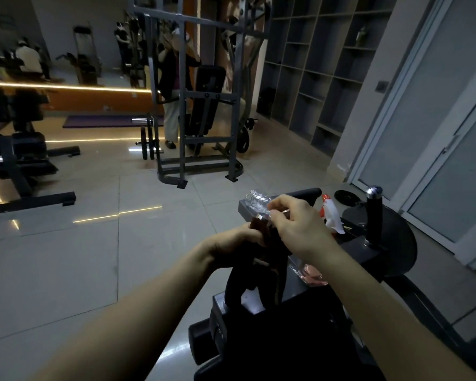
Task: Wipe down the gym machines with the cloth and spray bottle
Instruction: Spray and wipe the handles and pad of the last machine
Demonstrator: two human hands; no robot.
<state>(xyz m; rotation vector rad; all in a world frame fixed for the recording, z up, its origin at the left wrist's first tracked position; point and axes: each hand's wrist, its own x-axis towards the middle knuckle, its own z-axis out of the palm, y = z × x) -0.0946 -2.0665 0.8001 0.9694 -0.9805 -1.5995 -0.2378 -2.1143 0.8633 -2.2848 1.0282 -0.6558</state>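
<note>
1. The left hand (pixel 242 240) gripped the dark cloth (pixel 261 232) in a closed fist. The right hand (pixel 297 226), fingers curled, seemed to pinch its top edge.
2. The cloth looked soft, light and limp, so it was better bunched in the palm.
3. The spray bottle (pixel 331 215) lay just behind the right hand. It was probably light, smooth plastic, best taken at the neck.

The dark brown cloth (pixel 262 231) in my left hand (pixel 231 243) looked soft and matt, while the clear ribbed plastic bottle (pixel 257 200) pinched by my right hand (pixel 297 224) was glossy. The black machine housing (pixel 396 243) was matt, the handle's round metal cap (pixel 374 190) shone like chrome, and the pale floor tiles (pixel 94 257) were smooth and glossy.
</note>
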